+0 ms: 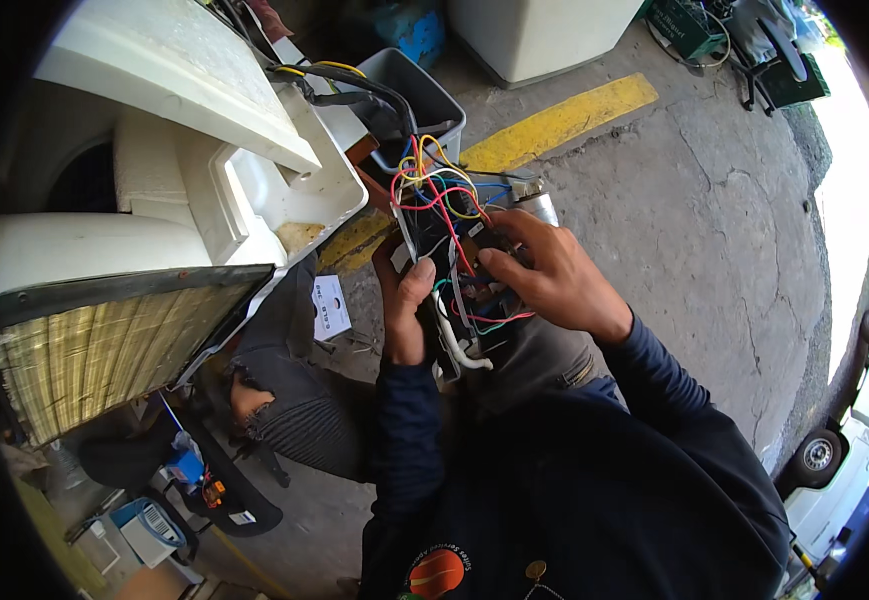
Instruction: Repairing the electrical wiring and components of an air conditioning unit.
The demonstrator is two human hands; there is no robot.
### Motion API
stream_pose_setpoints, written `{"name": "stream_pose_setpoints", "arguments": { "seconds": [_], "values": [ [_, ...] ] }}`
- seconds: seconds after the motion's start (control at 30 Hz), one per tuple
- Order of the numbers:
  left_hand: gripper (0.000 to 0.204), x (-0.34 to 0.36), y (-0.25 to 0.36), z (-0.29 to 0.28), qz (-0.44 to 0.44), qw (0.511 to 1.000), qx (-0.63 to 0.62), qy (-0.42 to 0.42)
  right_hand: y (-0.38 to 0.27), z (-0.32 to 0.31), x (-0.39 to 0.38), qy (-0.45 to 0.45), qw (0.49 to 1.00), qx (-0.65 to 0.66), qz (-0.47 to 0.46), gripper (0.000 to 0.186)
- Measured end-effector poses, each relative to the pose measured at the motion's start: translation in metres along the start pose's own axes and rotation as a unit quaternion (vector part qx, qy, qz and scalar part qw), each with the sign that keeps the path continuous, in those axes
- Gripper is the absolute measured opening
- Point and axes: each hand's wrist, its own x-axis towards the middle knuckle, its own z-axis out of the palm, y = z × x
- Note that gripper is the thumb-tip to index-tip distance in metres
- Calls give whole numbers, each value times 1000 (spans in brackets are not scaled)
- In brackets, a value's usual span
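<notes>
A dark electrical control box [466, 290] full of coloured wires rests over my lap. My left hand [409, 305] is closed around its left side, the thumb pressed on the edge. Inside the box, my right hand [559, 275] is closed with thumb and index finger at a dark part; what exactly they pinch is hidden. Red, yellow, blue and white wires [432, 180] loop above the box and run into a thick black cable. A silver cylinder [538, 208] sits at the box's far right end. From the near side, a white cable [464, 352] hangs in a curve.
At left stands a white cooler housing [84, 240] with a ribbed yellowish pad [124, 350]. Beyond the box is a grey bin [409, 95] near a yellow floor stripe [559, 125]. A small printed carton [331, 307] lies by my leg. Tools lie at lower left.
</notes>
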Motion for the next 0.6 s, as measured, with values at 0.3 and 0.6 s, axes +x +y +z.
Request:
{"name": "stream_pose_setpoints", "arguments": {
  "seconds": [0.3,0.6],
  "values": [
    [41,18,3,9,56,990,-127,22,-3,7,5,56,989,-87,-101,64],
    [44,23,-12,-15,-6,994,-103,-16,32,53,17,162,973,-44,-158,71]
  ]
}}
